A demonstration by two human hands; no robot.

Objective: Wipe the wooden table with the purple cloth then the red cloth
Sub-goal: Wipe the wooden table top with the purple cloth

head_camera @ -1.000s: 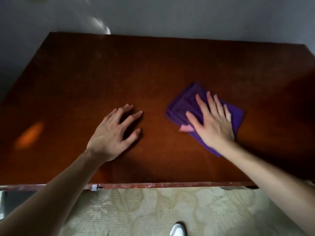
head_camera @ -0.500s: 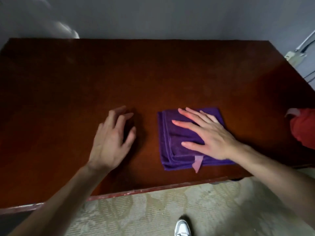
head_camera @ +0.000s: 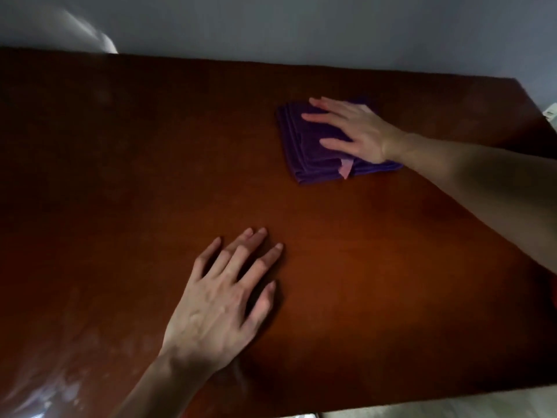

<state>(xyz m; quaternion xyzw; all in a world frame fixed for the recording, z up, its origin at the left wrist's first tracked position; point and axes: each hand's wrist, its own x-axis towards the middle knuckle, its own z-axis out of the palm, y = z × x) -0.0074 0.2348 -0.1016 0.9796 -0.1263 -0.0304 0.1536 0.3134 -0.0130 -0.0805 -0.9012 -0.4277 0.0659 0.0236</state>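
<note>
Your right hand point(head_camera: 358, 131) lies flat on the purple cloth point(head_camera: 310, 158), palm down, fingers spread and pointing left across it. Nothing is gripped: the hand is fully open and only presses on the fabric, its heel over the cloth's right side, so that edge is hidden from you.

The cloth sits on the far right part of the wooden table point(head_camera: 150, 176), well short of the back edge. It is folded into a thick, roughly square pad, and along its left and near sides you can see the stacked layers as parallel ridges. The colour is a deep violet, darker where your hand shades it. A small pink tag point(head_camera: 346, 168) sticks out from the near edge, just below your thumb, and lies on the fabric.

Your left hand point(head_camera: 223, 300) rests palm down on the bare wood nearer to you, well apart from the cloth. Its fingers are open and slightly fanned, pointing up and to the right, and it holds nothing.

The tabletop is a dark reddish brown with a dull shine; a pale glare lies across its near left corner. A sliver of red shows at the frame's right edge, too little to tell what it is. A grey wall point(head_camera: 331, 28) runs behind the table.
</note>
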